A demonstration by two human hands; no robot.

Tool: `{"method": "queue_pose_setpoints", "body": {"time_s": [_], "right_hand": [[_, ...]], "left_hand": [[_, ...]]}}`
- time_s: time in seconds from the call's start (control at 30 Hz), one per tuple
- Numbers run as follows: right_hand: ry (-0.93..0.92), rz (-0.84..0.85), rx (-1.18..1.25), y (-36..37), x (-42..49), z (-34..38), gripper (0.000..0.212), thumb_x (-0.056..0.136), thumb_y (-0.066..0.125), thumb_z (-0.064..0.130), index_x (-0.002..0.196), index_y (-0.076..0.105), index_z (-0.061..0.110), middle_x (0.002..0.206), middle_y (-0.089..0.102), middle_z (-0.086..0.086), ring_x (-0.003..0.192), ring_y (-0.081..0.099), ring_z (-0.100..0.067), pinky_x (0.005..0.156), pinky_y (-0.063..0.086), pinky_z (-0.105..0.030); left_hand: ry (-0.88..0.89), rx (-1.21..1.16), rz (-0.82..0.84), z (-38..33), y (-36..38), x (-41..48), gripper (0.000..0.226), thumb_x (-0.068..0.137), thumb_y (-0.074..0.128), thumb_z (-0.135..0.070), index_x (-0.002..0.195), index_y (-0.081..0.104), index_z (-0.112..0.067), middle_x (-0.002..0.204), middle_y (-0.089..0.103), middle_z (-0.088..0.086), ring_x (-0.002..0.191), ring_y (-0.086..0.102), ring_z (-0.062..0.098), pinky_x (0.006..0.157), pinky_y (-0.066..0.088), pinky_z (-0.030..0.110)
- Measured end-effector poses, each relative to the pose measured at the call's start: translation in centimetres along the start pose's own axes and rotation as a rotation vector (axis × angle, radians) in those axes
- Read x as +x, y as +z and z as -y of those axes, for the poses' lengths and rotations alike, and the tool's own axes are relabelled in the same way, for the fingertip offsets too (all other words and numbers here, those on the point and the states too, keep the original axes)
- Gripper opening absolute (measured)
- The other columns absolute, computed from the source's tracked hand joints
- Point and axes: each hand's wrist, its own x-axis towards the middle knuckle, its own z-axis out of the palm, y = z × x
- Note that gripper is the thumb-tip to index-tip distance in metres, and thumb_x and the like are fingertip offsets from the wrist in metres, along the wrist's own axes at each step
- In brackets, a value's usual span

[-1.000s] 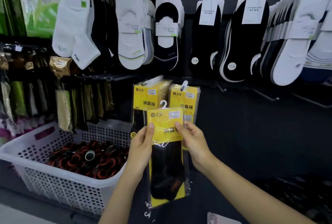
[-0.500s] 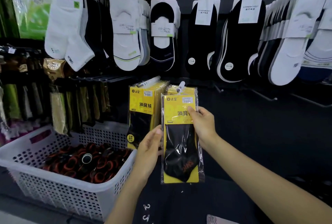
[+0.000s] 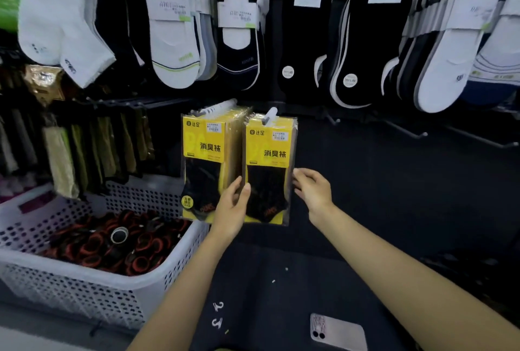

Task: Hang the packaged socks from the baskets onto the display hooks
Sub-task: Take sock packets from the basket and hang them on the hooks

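Note:
A yellow-and-black sock package [image 3: 268, 170] hangs at the front of a stack on a white-tipped display hook [image 3: 271, 113]. My left hand [image 3: 232, 207] pinches its left edge, thumb on the front and fingers behind. My right hand [image 3: 312, 189] touches the right edge with loosely bent fingers. A second stack of the same packages [image 3: 206, 165] hangs on the neighbouring hook [image 3: 222, 105] just to the left.
A white perforated basket [image 3: 84, 297] at lower left holds black-and-red rolled items. Rows of white and black socks hang above. Bare hooks [image 3: 408, 131] stick out to the right. A phone [image 3: 337, 333] lies at the bottom on a dark surface.
The package went up from in front of the stacks onto the right hook. My right hand slid from its top down to its right edge; my left stays on the left edge.

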Motion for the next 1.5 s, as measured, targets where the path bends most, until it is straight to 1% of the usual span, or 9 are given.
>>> {"method": "queue_pose_setpoints", "body": {"time_s": [0.17, 0.43, 0.6, 0.87, 1.0, 1.1, 1.17, 1.37, 1.5], "right_hand": [[0.069, 0.109, -0.136, -6.3, -5.5, -5.7, 0.005, 0.093, 0.060, 0.020, 0.096, 0.063, 0.023, 0.098, 0.064, 0.006, 0.096, 0.061, -0.009, 0.087, 0.050, -0.026], [0.448, 0.215, -0.407, -15.1, -15.9, -23.1, 0.005, 0.092, 0.062, 0.016, 0.092, 0.065, 0.012, 0.092, 0.064, -0.005, 0.082, 0.060, -0.014, 0.067, 0.046, -0.022], [0.677, 0.214, -0.549, -20.4, -21.3, -31.1, 0.023, 0.088, 0.068, 0.014, 0.102, 0.067, -0.004, 0.088, 0.064, -0.012, 0.079, 0.056, -0.017, 0.061, 0.041, -0.022], [1.037, 0.224, -0.303, -20.8, -23.7, -37.1, 0.027, 0.093, 0.059, 0.026, 0.115, 0.058, 0.011, 0.122, 0.064, -0.014, 0.090, 0.066, -0.018, 0.071, 0.055, -0.025], [1.040, 0.209, -0.364, -18.3, -22.7, -39.8, 0.044, 0.088, 0.064, 0.037, 0.123, 0.054, 0.013, 0.127, 0.059, -0.016, 0.114, 0.058, -0.031, 0.099, 0.047, -0.042], [1.085, 0.158, -0.403, -16.9, -21.7, -41.0, 0.058, 0.083, 0.067, 0.049, 0.126, 0.053, 0.012, 0.123, 0.060, -0.011, 0.100, 0.059, -0.024, 0.081, 0.049, -0.031], [1.104, 0.163, -0.366, -16.1, -21.1, -41.5, 0.059, 0.082, 0.067, 0.048, 0.126, 0.055, 0.011, 0.117, 0.062, -0.008, 0.095, 0.060, -0.023, 0.069, 0.051, -0.027], [1.082, 0.303, -0.290, -15.4, -18.9, -40.5, 0.052, 0.090, 0.063, 0.034, 0.133, 0.049, 0.010, 0.138, 0.052, -0.011, 0.121, 0.053, -0.028, 0.096, 0.043, -0.033], [1.021, 0.346, -0.313, -16.0, -18.4, -38.2, 0.049, 0.087, 0.067, 0.025, 0.130, 0.052, 0.006, 0.133, 0.055, -0.014, 0.120, 0.054, -0.031, 0.107, 0.040, -0.043]], "left_hand": [[-0.086, 0.107, 0.056, 4.2, 0.7, -5.1, 0.054, 0.095, 0.046, -0.045, 0.143, 0.039, -0.020, 0.145, 0.042, -0.001, 0.133, 0.040, 0.017, 0.110, 0.035, 0.037], [-0.443, 0.205, 0.192, 15.7, 4.6, -20.7, 0.044, 0.093, 0.055, -0.038, 0.130, 0.052, -0.013, 0.130, 0.056, 0.005, 0.113, 0.056, 0.017, 0.092, 0.041, 0.022], [-0.707, 0.344, 0.314, 24.2, 4.2, -29.6, 0.045, 0.094, 0.054, -0.038, 0.129, 0.054, -0.009, 0.128, 0.058, 0.010, 0.124, 0.051, 0.026, 0.101, 0.039, 0.031], [-0.903, 0.503, 0.299, 30.3, 3.8, -34.4, 0.054, 0.094, 0.049, -0.043, 0.135, 0.045, -0.007, 0.131, 0.053, 0.018, 0.117, 0.052, 0.035, 0.098, 0.044, 0.045], [-0.977, 0.523, 0.226, 31.9, 4.0, -33.5, 0.058, 0.092, 0.055, -0.041, 0.134, 0.044, -0.003, 0.131, 0.052, 0.021, 0.119, 0.050, 0.037, 0.101, 0.041, 0.045], [-1.042, 0.461, 0.178, 32.4, 3.5, -32.9, 0.056, 0.091, 0.058, -0.038, 0.130, 0.048, 0.002, 0.128, 0.054, 0.024, 0.117, 0.052, 0.038, 0.100, 0.043, 0.045], [-1.056, 0.456, 0.162, 32.3, 3.3, -32.8, 0.056, 0.091, 0.058, -0.036, 0.131, 0.047, 0.002, 0.130, 0.052, 0.023, 0.119, 0.051, 0.037, 0.100, 0.043, 0.040], [-1.028, 0.247, 0.141, 29.9, 2.6, -32.5, 0.032, 0.095, 0.053, -0.028, 0.117, 0.060, -0.005, 0.106, 0.059, 0.002, 0.112, 0.056, 0.027, 0.070, 0.043, 0.018], [-1.263, 0.024, 0.066, 28.2, 1.8, -32.4, 0.048, 0.092, 0.055, -0.043, 0.116, 0.056, -0.002, 0.104, 0.062, 0.011, 0.096, 0.061, 0.026, 0.072, 0.050, 0.030]]}}
